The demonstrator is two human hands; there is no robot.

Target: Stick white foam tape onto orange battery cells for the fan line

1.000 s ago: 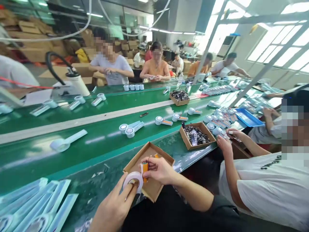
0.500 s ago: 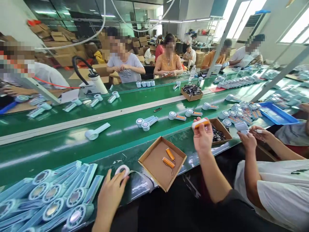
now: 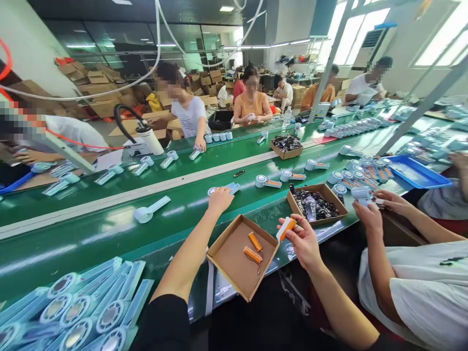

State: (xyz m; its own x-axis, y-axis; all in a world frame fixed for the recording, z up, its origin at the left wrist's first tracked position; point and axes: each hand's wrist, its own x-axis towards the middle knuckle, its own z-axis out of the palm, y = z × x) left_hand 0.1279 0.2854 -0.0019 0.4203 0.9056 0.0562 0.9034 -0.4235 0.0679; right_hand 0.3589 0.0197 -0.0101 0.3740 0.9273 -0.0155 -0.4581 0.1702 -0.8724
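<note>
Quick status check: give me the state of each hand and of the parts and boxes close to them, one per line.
left hand: stretched out onto the green belt, laid over a pale blue fan shell; grip cannot be told.
right hand: shut on an orange battery cell.
orange battery cell: held off the bench, white wrap on one end.
cardboard tray: open, two loose orange cells inside.
fan shell: lying flat on the belt, partly covered.
parts box: open, full of dark parts.

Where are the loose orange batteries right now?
Two orange batteries lie in the open cardboard box at the near edge of the green belt, between the person's arms, just left of the right hand, which holds a third.
</note>
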